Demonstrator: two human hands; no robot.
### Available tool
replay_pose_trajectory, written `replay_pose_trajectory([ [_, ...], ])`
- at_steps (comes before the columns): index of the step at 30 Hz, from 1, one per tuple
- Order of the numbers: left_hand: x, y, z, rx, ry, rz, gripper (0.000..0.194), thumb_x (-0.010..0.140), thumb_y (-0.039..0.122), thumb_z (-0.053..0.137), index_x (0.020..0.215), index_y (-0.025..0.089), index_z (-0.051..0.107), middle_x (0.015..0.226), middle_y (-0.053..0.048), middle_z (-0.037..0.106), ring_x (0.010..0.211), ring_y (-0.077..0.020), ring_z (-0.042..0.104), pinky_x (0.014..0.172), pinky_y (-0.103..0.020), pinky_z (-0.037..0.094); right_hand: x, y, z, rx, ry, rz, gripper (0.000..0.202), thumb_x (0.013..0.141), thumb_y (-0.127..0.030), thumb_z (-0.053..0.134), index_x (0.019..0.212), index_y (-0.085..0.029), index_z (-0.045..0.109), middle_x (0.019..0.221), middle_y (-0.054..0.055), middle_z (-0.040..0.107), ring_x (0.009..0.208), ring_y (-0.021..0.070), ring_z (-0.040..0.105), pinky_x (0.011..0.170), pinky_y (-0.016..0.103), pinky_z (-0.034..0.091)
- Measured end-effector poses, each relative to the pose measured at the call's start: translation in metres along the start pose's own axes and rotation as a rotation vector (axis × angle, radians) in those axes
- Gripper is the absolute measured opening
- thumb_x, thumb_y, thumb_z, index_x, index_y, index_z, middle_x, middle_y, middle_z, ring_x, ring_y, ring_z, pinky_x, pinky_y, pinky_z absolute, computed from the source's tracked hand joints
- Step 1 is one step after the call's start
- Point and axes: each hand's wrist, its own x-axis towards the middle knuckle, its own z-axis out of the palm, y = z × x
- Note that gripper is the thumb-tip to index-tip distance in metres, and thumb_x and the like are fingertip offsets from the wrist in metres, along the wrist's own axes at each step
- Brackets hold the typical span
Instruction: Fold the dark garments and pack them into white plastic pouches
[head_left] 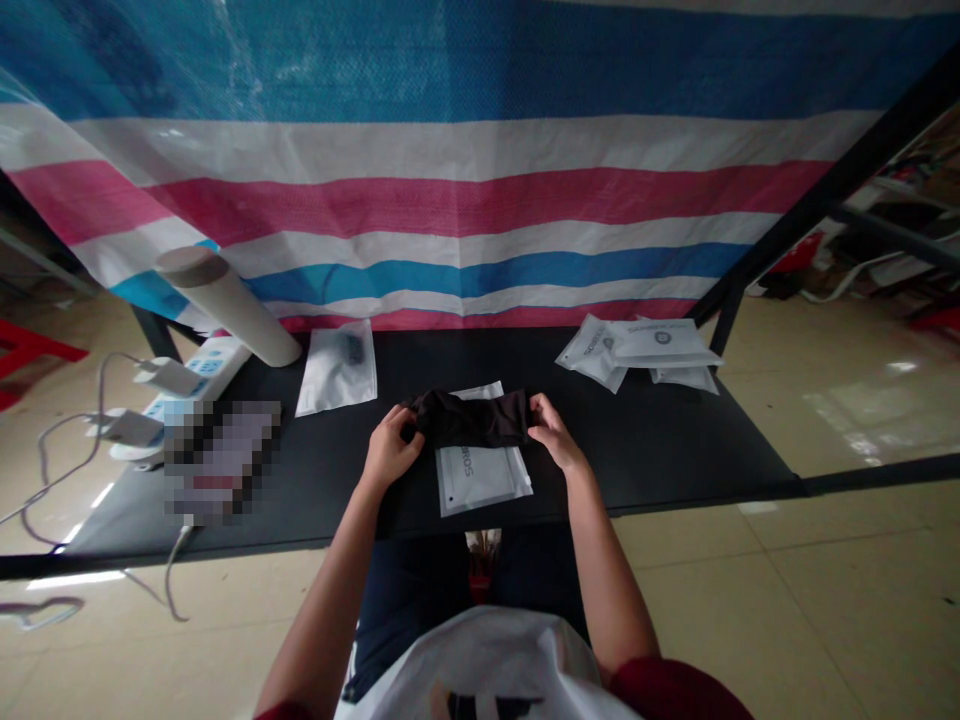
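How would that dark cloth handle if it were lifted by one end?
The dark cloth would probably droop, since its surface shows soft folds and bunches near the left hand. It looks thin, so it is likely light for its size. Being soft and flattish, it seems unlikely to roll.

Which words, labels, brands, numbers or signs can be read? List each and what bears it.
"ROS", rest unclear: packet under the dark cloth.
"ROS", rest blurred: leftmost packet in the right-hand pile.
Blurred: lettering above the round mark on the pile's top packet.
Power strip: markings too small.
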Motion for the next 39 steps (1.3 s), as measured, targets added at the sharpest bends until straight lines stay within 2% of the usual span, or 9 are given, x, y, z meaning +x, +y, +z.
replay_pose_trajectory([
  [6,0.000,0.000,0.000,0.004,0.002,0.006,0.005,0.075,0.023,0.057,0.079,0.020,0.055,0.086,-0.003,0.058,0.071,-0.0169,0.057,0.059,-0.026,0.042,0.001,0.007,0.001,-0.033,-0.019,-0.017,0.057,0.055,-0.023,0.075,0.106,-0.025,0.048,0.100,0.001,0.058,0.092,0.0195,0.058,0.078,0.029,0.049],
  [13,0.001,0.004,-0.001,0.012,-0.007,0.015,0.005,0.076,0.023,0.057,0.076,0.020,0.054,0.084,-0.003,0.056,0.072,-0.0169,0.057,0.061,-0.026,0.042,0.011,0.021,-0.001,-0.047,0.229,-0.024,0.029,0.062,-0.027,0.067,0.074,-0.024,0.041,0.068,-0.006,0.047,0.065,0.0127,0.048,0.058,0.022,0.039],
  [17,0.001,0.004,-0.002,0.006,-0.020,0.023,0.003,0.076,0.023,0.056,0.076,0.020,0.054,0.084,-0.003,0.056,0.073,-0.0170,0.057,0.064,-0.027,0.045,0.012,0.024,-0.003,-0.079,0.225,-0.058,0.019,0.064,-0.027,0.065,0.062,-0.021,0.047,0.061,-0.005,0.045,0.061,0.0120,0.045,0.055,0.022,0.036],
  [20,0.001,0.000,-0.001,-0.007,-0.029,0.064,0.015,0.076,0.019,0.053,0.089,0.020,0.060,0.091,-0.004,0.058,0.082,-0.0194,0.059,0.073,-0.030,0.049,0.013,0.025,-0.002,-0.049,0.179,-0.030,0.014,0.065,-0.028,0.067,0.076,-0.020,0.063,0.072,-0.001,0.062,0.069,0.0163,0.056,0.062,0.025,0.043],
  [24,0.001,-0.004,0.002,0.049,-0.050,0.120,0.051,0.075,0.016,0.050,0.125,0.021,0.056,0.098,-0.006,0.057,0.094,-0.0232,0.059,0.086,-0.036,0.050,0.013,0.023,-0.001,-0.082,0.125,-0.018,0.034,0.069,-0.026,0.063,0.102,-0.021,0.072,0.090,0.002,0.071,0.079,0.0194,0.062,0.074,0.031,0.049],
  [28,0.001,-0.002,0.002,0.074,-0.044,0.094,0.067,0.075,0.016,0.051,0.141,0.022,0.041,0.103,-0.007,0.056,0.096,-0.0245,0.058,0.089,-0.039,0.049,0.010,0.021,0.001,-0.169,0.138,0.057,0.066,0.073,-0.023,0.056,0.139,-0.021,0.054,0.067,-0.004,0.063,0.054,0.0153,0.051,0.062,0.032,0.050],
  [31,-0.001,0.000,0.001,0.022,-0.010,0.043,0.064,0.076,0.019,0.051,0.138,0.020,0.040,0.101,-0.006,0.055,0.092,-0.0230,0.058,0.087,-0.039,0.050,0.010,0.023,0.002,-0.209,0.191,0.069,0.067,0.074,-0.023,0.058,0.140,-0.017,0.053,0.059,-0.004,0.058,0.053,0.0167,0.052,0.064,0.035,0.052],
  [35,-0.003,0.004,-0.003,-0.011,0.034,0.068,0.056,0.076,0.021,0.054,0.131,0.020,0.045,0.109,-0.008,0.052,0.096,-0.0231,0.056,0.087,-0.038,0.050,0.012,0.029,0.001,-0.178,0.247,0.000,0.061,0.072,-0.025,0.065,0.133,-0.020,0.060,0.091,0.005,0.073,0.082,0.0233,0.066,0.082,0.040,0.054],
  [39,-0.007,0.013,-0.006,0.094,0.076,0.170,0.049,0.078,0.025,0.057,0.127,0.021,0.055,0.116,-0.011,0.048,0.108,-0.0278,0.050,0.095,-0.044,0.047,0.014,0.035,0.001,-0.185,0.246,-0.045,0.057,0.074,-0.029,0.067,0.130,-0.022,0.061,0.120,0.009,0.069,0.105,0.0262,0.065,0.094,0.043,0.051],
])
